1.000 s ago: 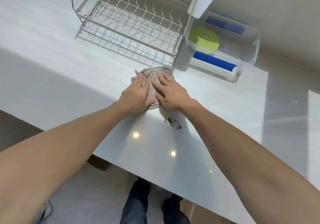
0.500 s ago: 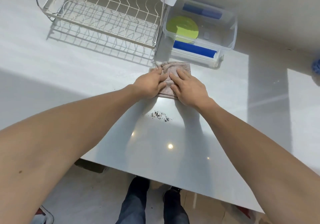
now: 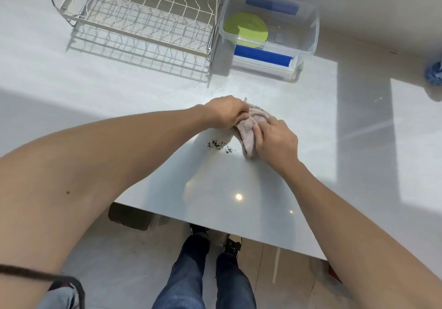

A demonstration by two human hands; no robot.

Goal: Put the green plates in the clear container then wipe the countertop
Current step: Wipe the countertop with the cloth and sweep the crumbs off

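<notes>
Green plates lie stacked inside the clear container with blue latches at the back of the white countertop. Both hands grip a bunched pinkish-grey cloth on the counter's middle. My left hand clutches its upper end, and my right hand pinches its lower right side. A small patch of dark crumbs lies just left of the cloth.
A wire dish rack stands at the back left beside the container. A blue object sits at the right edge. The counter's front edge runs below my hands, with my legs and shoes on the floor.
The cloth lay flat under both palms before; now it is bunched up and gripped by both hands, shifted toward me and right, close beside the crumbs.
</notes>
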